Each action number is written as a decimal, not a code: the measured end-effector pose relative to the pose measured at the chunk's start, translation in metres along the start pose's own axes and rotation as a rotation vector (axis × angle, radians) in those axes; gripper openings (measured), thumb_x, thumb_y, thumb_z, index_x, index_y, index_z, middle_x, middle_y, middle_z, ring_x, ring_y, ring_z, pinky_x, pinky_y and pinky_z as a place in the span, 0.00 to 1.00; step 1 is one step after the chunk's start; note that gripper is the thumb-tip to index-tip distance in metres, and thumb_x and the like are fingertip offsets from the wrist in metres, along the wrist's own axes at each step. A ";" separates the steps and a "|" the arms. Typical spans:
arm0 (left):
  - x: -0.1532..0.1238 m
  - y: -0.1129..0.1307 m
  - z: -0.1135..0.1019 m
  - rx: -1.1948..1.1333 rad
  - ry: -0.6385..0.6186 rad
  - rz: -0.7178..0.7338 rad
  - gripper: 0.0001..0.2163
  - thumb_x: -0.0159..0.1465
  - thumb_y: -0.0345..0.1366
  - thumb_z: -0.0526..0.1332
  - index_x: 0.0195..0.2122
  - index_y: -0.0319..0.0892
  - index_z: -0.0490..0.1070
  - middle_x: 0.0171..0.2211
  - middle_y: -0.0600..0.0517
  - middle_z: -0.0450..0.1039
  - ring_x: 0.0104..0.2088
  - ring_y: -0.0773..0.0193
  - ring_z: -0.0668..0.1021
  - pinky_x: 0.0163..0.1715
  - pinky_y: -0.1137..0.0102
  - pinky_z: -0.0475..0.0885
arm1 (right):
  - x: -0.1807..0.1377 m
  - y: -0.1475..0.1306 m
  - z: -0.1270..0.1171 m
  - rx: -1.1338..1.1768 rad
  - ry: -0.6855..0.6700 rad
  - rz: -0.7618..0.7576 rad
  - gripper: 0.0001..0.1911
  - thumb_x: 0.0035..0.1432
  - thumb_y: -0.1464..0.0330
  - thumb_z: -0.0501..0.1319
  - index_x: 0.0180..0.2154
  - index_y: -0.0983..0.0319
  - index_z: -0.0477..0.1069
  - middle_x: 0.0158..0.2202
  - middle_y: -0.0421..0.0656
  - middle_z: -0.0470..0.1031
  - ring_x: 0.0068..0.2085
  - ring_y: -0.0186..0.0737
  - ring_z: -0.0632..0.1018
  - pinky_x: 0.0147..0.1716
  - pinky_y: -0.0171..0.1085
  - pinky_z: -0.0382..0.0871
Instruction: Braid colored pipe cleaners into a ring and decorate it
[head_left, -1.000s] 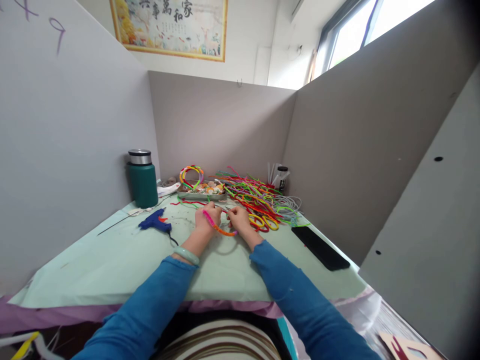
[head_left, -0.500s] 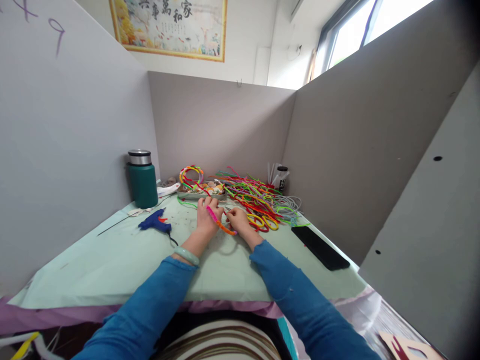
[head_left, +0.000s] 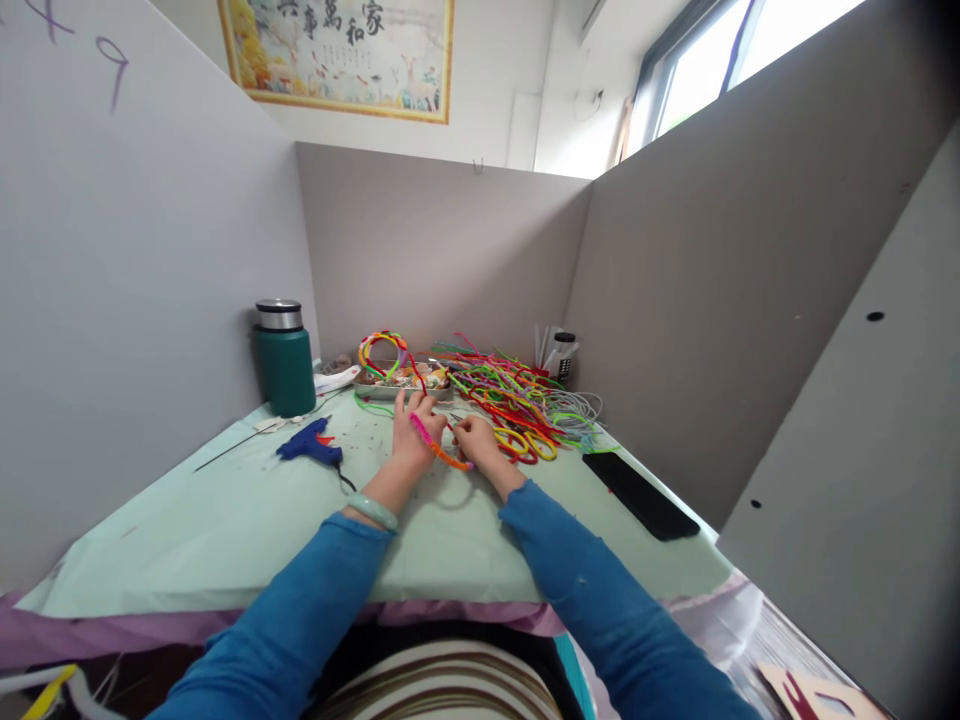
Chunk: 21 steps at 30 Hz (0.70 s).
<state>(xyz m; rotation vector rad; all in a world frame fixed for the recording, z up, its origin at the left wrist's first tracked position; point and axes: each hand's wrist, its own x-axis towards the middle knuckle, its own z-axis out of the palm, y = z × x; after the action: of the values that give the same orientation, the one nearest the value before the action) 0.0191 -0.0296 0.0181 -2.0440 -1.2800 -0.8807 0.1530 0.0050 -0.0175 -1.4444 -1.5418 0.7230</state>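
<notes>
Pulling the red stem [head_left: 418, 372] taut seemed key: left hand [head_left: 415, 432] pinched it, right hand [head_left: 476, 440] held the hoop [head_left: 448, 460]; coils probably needed laying snug.

One left hand [head_left: 415, 432], one right hand [head_left: 480, 445] and one pink-and-orange hoop [head_left: 429, 439] are at the centre; around them are one bangle [head_left: 375, 511] at seven o'clock, one glue gun [head_left: 311, 443] at nine, one flask [head_left: 285, 365] at ten, one metal tray [head_left: 401, 394] and one framed picture [head_left: 337, 60] at eleven, pipe cleaners [head_left: 506, 385], too tangled to count, at one, one black-lidded jar [head_left: 564, 348] at two, two yellow loops [head_left: 541, 458] at three
</notes>
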 end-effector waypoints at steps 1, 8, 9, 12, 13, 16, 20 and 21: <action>0.000 -0.001 0.002 -0.010 0.003 0.004 0.09 0.57 0.30 0.58 0.27 0.46 0.79 0.42 0.45 0.75 0.49 0.51 0.70 0.58 0.50 0.50 | -0.001 0.000 -0.001 0.003 -0.011 -0.009 0.02 0.52 0.72 0.57 0.28 0.63 0.67 0.21 0.38 0.72 0.15 0.29 0.69 0.16 0.28 0.59; -0.002 -0.006 0.010 -0.053 -0.005 -0.001 0.09 0.58 0.32 0.58 0.28 0.48 0.79 0.39 0.45 0.75 0.46 0.52 0.70 0.56 0.49 0.50 | -0.006 0.001 -0.001 -0.120 -0.067 -0.244 0.04 0.50 0.74 0.55 0.26 0.62 0.67 0.20 0.36 0.70 0.18 0.29 0.68 0.20 0.28 0.58; -0.002 -0.006 0.010 -0.054 -0.011 -0.002 0.10 0.58 0.32 0.58 0.28 0.48 0.79 0.39 0.45 0.75 0.46 0.52 0.70 0.56 0.50 0.50 | -0.006 0.001 -0.001 -0.133 -0.071 -0.294 0.04 0.49 0.75 0.55 0.25 0.62 0.67 0.20 0.36 0.70 0.19 0.29 0.68 0.21 0.28 0.58; -0.002 -0.004 0.009 -0.064 -0.035 -0.014 0.10 0.57 0.31 0.58 0.27 0.47 0.79 0.39 0.45 0.75 0.45 0.52 0.70 0.55 0.51 0.51 | -0.007 0.001 -0.001 -0.102 -0.106 -0.359 0.04 0.48 0.75 0.55 0.25 0.62 0.65 0.21 0.36 0.70 0.19 0.29 0.68 0.21 0.28 0.58; -0.002 -0.004 0.008 -0.068 -0.042 -0.018 0.10 0.57 0.31 0.58 0.27 0.47 0.79 0.39 0.45 0.75 0.45 0.52 0.69 0.55 0.51 0.52 | -0.007 0.001 -0.001 -0.073 -0.128 -0.347 0.04 0.49 0.75 0.55 0.25 0.62 0.65 0.21 0.36 0.69 0.18 0.29 0.67 0.20 0.28 0.58; -0.003 -0.002 0.003 -0.075 -0.049 -0.020 0.10 0.57 0.32 0.58 0.28 0.47 0.79 0.40 0.44 0.74 0.45 0.53 0.69 0.54 0.52 0.53 | -0.008 0.001 0.000 0.033 -0.211 -0.294 0.03 0.50 0.73 0.54 0.26 0.61 0.64 0.20 0.34 0.68 0.15 0.28 0.65 0.17 0.28 0.56; -0.003 -0.001 -0.001 -0.090 -0.058 -0.003 0.10 0.59 0.33 0.57 0.29 0.46 0.79 0.41 0.44 0.74 0.45 0.52 0.69 0.51 0.54 0.55 | -0.006 0.002 0.002 0.135 -0.250 -0.258 0.03 0.51 0.70 0.55 0.26 0.61 0.63 0.19 0.34 0.66 0.15 0.28 0.65 0.15 0.28 0.56; -0.003 -0.001 -0.001 -0.093 -0.067 0.001 0.10 0.59 0.33 0.56 0.29 0.45 0.79 0.42 0.44 0.74 0.45 0.53 0.69 0.51 0.54 0.56 | -0.006 0.003 0.003 0.142 -0.242 -0.248 0.03 0.51 0.70 0.55 0.26 0.61 0.63 0.18 0.34 0.66 0.15 0.28 0.65 0.15 0.28 0.56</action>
<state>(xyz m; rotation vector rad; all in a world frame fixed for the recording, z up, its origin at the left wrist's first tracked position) 0.0169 -0.0311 0.0168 -2.1629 -1.2952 -0.8935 0.1514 0.0001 -0.0222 -1.0678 -1.7773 0.8602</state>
